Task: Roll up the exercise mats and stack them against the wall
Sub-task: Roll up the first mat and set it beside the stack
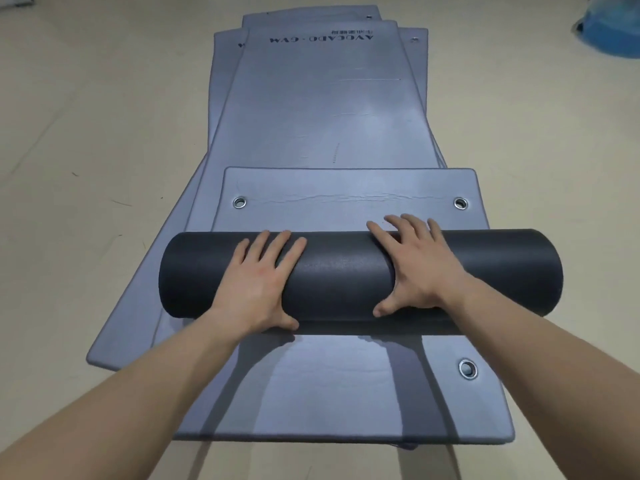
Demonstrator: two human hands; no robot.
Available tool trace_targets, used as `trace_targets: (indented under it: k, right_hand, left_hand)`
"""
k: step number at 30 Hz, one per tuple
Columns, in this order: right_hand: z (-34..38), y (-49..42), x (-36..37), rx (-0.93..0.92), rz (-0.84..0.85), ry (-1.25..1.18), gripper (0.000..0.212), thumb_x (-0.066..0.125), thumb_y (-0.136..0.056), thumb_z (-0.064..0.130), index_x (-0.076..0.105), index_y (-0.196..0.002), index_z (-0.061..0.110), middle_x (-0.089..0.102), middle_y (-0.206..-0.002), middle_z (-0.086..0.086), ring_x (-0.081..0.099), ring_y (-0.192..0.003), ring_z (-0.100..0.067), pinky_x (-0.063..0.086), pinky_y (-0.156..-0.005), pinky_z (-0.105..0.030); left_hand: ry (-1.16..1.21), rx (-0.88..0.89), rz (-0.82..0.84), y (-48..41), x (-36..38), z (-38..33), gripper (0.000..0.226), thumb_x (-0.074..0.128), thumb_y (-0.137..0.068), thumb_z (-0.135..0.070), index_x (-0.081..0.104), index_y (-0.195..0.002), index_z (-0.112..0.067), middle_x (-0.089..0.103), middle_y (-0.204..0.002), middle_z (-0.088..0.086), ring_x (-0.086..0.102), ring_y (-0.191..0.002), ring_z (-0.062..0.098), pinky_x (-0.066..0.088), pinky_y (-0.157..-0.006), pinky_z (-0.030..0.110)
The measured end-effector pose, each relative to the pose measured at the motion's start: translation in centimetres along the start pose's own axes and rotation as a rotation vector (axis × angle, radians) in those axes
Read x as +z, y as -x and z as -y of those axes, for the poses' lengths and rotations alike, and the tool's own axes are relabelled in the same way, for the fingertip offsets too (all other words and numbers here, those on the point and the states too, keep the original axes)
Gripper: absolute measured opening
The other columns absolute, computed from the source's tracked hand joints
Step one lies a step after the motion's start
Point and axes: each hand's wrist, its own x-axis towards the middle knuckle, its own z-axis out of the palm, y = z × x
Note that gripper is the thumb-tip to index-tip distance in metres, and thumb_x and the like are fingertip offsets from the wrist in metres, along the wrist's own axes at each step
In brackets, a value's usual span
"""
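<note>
A grey exercise mat is almost fully rolled into a dark roll [341, 275] lying crosswise on a pile of flat grey mats [322, 112]. Its last flat end [346, 199], with two metal eyelets, sticks out beyond the roll. My left hand [263, 282] lies flat on top of the roll left of its middle, fingers spread, thumb at the near side. My right hand [415, 268] presses on the roll right of its middle, fingertips over the far side and thumb low on the near side.
The pile of several flat mats lies lengthwise away from me on a beige floor [86, 150]. The nearest mat [346, 393] has an eyelet at its right corner. A blue object [613, 29] sits at the far right.
</note>
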Motion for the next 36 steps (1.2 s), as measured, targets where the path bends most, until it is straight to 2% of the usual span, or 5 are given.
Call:
trace_targets:
  k: [7, 14, 19, 26, 36]
  right_hand:
    - [-0.2, 0.1, 5.0, 0.027, -0.245, 0.142, 0.142, 0.087, -0.041, 0.07, 0.024, -0.158, 0.022, 0.039, -0.158, -0.016, 0.035, -0.145, -0.042, 0.027, -0.114, -0.063]
    - [-0.4, 0.1, 0.0, -0.039, -0.071, 0.094, 0.124, 0.075, -0.052, 0.076, 0.021, -0.154, 0.031, 0.05, -0.145, 0.001, 0.051, -0.129, -0.027, 0.037, -0.111, -0.047]
    - [1.4, 6.9, 0.9, 0.013, 0.038, 0.039, 0.135, 0.076, -0.06, 0.079, 0.002, -0.161, 0.029, 0.026, -0.164, -0.005, 0.028, -0.149, -0.031, 0.016, -0.124, -0.058]
    - [-1.0, 3.0, -1.9, -0.013, 0.019, -0.057, 0.131, 0.073, -0.05, 0.085, 0.018, -0.158, 0.036, 0.043, -0.152, 0.005, 0.046, -0.135, -0.022, 0.035, -0.114, -0.043]
    - [0.0, 0.0, 1.3, 0.11, -0.239, 0.079, 0.142, 0.066, -0.051, 0.095, -0.001, -0.162, 0.038, 0.019, -0.167, -0.012, 0.018, -0.154, -0.035, 0.013, -0.123, -0.057]
  left_hand:
    - [0.015, 0.018, -0.009, -4.3, -0.2, 1.0, 0.143, 0.071, -0.051, -0.088, 0.002, -0.161, -0.027, 0.016, -0.165, 0.006, 0.013, -0.155, 0.033, 0.016, -0.125, 0.057]
    - [0.017, 0.063, -0.02, -4.0, -2.6, -0.2, 0.122, 0.073, -0.054, -0.08, 0.021, -0.153, -0.033, 0.044, -0.142, 0.0, 0.052, -0.123, 0.028, 0.043, -0.104, 0.047]
    - [0.132, 0.145, 0.269, -1.5, -5.3, -0.9, 0.12, 0.082, -0.048, -0.075, 0.028, -0.149, -0.041, 0.049, -0.131, -0.009, 0.057, -0.114, 0.022, 0.051, -0.092, 0.04]
    - [0.061, 0.057, -0.093, -1.4, -3.3, -0.8, 0.127, 0.063, -0.056, -0.093, 0.025, -0.16, -0.031, 0.037, -0.161, -0.001, 0.037, -0.147, 0.026, 0.024, -0.124, 0.051]
    - [0.062, -0.038, -0.181, -5.3, -2.2, 0.9, 0.117, 0.028, -0.066, -0.102, 0.004, -0.164, -0.042, 0.015, -0.17, 0.009, 0.011, -0.157, 0.037, 0.007, -0.126, 0.06]
